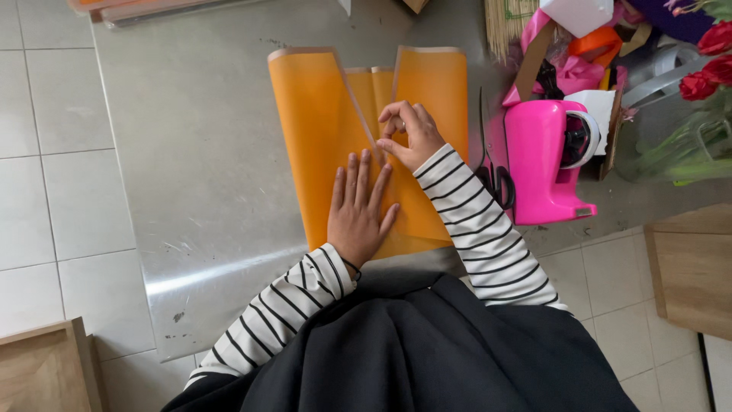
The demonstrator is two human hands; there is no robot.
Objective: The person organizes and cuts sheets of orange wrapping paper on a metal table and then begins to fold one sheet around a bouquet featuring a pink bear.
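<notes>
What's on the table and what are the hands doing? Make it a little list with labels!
Table: shiny metal table
Paper: orange paper, folded, with flaps standing up
Left hand: left hand lies flat on the paper, fingers spread
Right hand: right hand pinches a fold of the paper
Scissors: black scissors lie to the right of the paper
Tape holder: pink tape holder stands beside the scissors
Flowers: red roses at the far right

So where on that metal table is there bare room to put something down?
The metal table is bare left of the orange sheet, out to its left edge, and along the near edge beside the left hand. Right of the right hand it is crowded: scissors, pink tape dispenser, ribbons, flowers.
</notes>
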